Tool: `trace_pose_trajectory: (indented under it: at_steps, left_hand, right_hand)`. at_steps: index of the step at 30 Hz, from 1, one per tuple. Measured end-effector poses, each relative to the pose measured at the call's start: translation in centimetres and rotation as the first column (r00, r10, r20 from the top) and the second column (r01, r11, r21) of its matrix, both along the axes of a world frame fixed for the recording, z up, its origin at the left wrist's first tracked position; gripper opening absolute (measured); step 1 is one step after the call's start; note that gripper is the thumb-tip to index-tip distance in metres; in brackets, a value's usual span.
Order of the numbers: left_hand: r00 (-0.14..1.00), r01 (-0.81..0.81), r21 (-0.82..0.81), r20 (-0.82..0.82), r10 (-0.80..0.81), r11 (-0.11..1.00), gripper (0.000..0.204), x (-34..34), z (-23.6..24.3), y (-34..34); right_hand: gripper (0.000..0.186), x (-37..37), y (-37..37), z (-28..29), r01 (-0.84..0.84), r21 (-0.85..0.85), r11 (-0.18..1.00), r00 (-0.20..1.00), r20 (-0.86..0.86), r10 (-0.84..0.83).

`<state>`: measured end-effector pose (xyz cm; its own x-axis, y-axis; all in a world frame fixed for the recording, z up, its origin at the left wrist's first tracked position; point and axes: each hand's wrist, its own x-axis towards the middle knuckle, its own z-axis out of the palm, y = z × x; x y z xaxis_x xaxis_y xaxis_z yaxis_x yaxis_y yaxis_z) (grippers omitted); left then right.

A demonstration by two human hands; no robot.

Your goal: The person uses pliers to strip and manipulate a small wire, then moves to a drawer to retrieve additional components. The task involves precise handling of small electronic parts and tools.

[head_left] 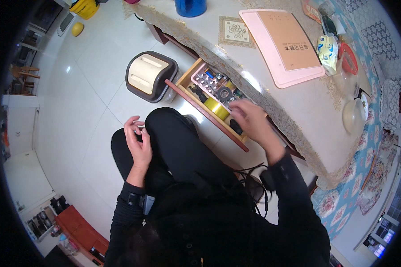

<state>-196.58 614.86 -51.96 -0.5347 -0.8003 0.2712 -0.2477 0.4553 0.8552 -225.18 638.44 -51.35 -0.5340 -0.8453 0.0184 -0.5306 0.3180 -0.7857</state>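
My right hand (251,122) is over the right end of an open wooden drawer (237,139). Its fingers point left and are smeared by motion, so whether they hold anything is unclear. Close to its fingertips lie a wide yellow tape roll (217,108) and a black roll (224,93). A black object (235,127) sits below the hand in the drawer. A pink tray (194,79) in the drawer carries several small items. Palm up above my knee, my left hand (139,144) has loosely bent fingers, the thumb apart, and nothing visible in it.
The drawer juts from under a table (294,104) with a lace-edged cover. On top are a pink board (256,31), a brown notebook (289,42), a blue container (190,6) and a bowl (353,116). A cream-lidded bin (148,71) stands left of the drawer; black cables (254,178) hang beside my lap.
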Motion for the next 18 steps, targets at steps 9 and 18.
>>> trace_pose_trajectory:
  at_steps: [9,18]
  left_hand:
    - [0.997,0.020,-0.188,0.078,-0.005,0.982,0.017,-1.1,1.8,-4.4]
    - [0.994,-0.030,-0.008,0.104,0.030,1.000,0.017,-1.0,-1.1,-6.0]
  right_hand:
    - [0.017,-4.5,-8.0,-16.9,-0.095,0.373,0.923,0.796,-0.528,0.295]
    - [0.039,-3.9,-0.5,-11.8,0.119,0.269,0.956,0.973,-0.225,-0.057]
